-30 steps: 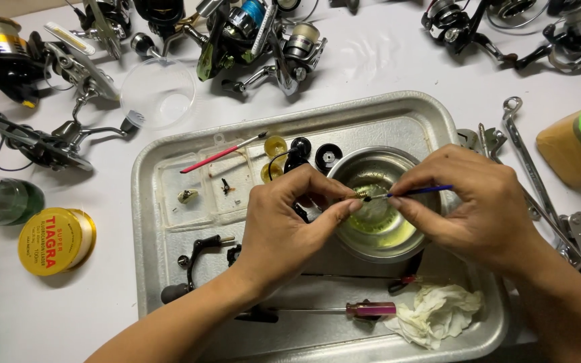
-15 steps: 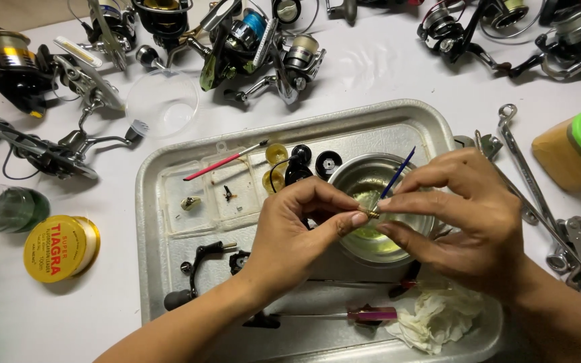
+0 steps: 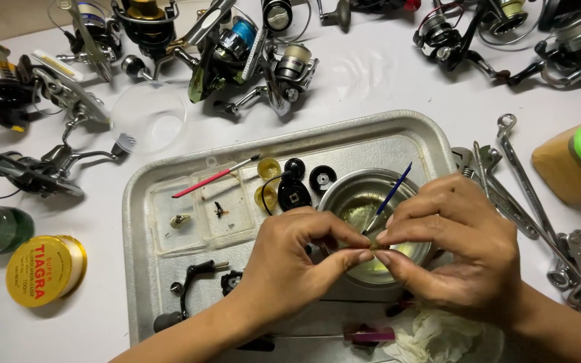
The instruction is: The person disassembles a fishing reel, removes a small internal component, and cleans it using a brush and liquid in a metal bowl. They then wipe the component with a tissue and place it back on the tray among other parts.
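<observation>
Fingertips of our left hand (image 3: 290,259) and right hand (image 3: 455,245) pinch a tiny brownish part (image 3: 373,247) together above the metal bowl (image 3: 344,195) near the tray's (image 3: 139,222) right edge, the right also gripping an upward-slanting blue brush (image 3: 391,196).

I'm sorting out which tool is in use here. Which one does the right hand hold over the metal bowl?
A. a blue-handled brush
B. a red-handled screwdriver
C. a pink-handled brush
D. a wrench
A: the right hand grips the blue-handled brush above the metal bowl, while the pink-handled brush lies untouched in the tray.
</observation>
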